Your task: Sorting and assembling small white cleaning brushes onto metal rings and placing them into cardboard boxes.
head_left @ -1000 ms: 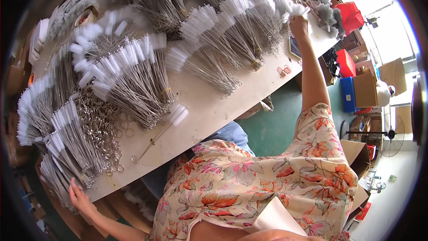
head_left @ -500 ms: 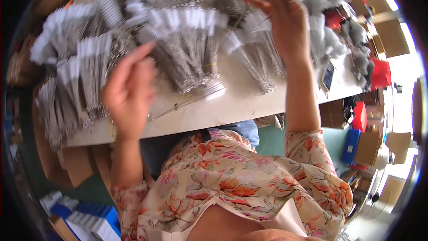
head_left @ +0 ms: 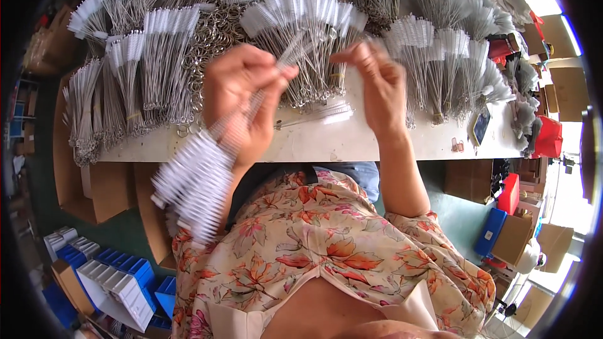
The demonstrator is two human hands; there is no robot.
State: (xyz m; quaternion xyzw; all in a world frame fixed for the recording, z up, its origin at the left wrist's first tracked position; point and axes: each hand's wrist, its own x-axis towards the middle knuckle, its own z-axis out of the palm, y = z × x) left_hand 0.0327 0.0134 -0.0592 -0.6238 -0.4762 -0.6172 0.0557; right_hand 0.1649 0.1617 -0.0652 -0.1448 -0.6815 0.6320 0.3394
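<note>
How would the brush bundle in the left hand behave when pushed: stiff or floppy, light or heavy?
The brush bundle probably flexes springily, its stems being thin wire. Its white bristles likely give softly, looking fine. It seems light: the left hand holds it up.

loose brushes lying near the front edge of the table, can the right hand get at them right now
Probably yes: the right hand is close by and looks empty, though blurred, and nothing seems to cover the white ends of the loose brushes.
</note>
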